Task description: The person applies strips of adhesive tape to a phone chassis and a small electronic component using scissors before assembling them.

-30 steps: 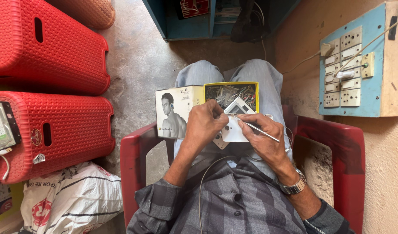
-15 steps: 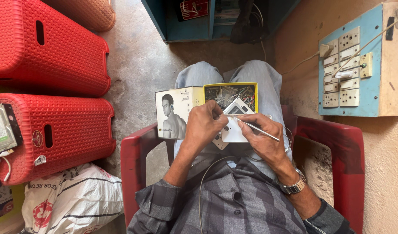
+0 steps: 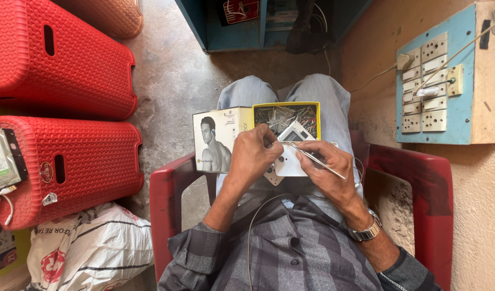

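Your left hand (image 3: 254, 156) is closed around the small white device (image 3: 288, 161), holding it over your lap. Your right hand (image 3: 328, 170) pinches metal tweezers (image 3: 317, 160), tips at the device's top edge. An open yellow-rimmed box of small parts (image 3: 288, 117) lies on your knees, just beyond the device. You sit in a red plastic chair (image 3: 420, 183).

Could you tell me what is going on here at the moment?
A person seated in a red plastic chair works over their lap. The left hand steadies a small white device, while the right hand holds metal tweezers pointed at it. An open yellow-rimmed cardboard box of small parts rests on the knees just beyond.
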